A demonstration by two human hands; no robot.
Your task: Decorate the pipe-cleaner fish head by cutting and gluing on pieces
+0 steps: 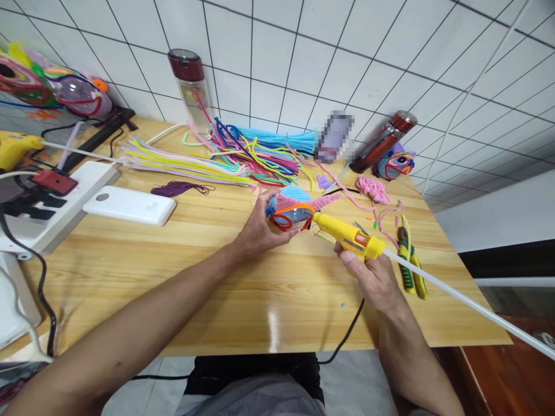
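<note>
A long wooden table (130, 260) fills most of the frame in front of you, backed by a white tiled wall (347, 46) across the top. At the left edge a white power strip (65, 202) lies along the table with black plugs in it, and just to its right rests a flat white power bank (130, 205). Spread across the upper middle of the table is a big heap of pipe cleaners (225, 159) in yellow, pink, blue and red, reaching toward a clear bottle (193, 89) with a dark red cap that stands against the wall. A second bottle of the same kind (381, 141) lies tilted at the upper right, with a small finished craft piece (396, 164) just beside it.

Near the centre, your left hand (255, 234) is curled around a rounded craft piece (288, 208) wrapped in blue, pink and red pipe cleaners, gripping it from the left and below just above the tabletop. Your right hand (373, 277), a little lower and to the right, is closed on a yellow glue gun (347, 234); its nozzle points up-left and sits right at the craft piece, though you cannot tell whether it touches. A long white glue stick (468, 303) runs from the back of the gun toward the lower right corner.

Right of the gun lie yellow-and-green pliers (410, 266), and above them a loose pink coil of pipe cleaner (373, 188). A small purple tassel (176, 188) lies above the power bank.
</note>
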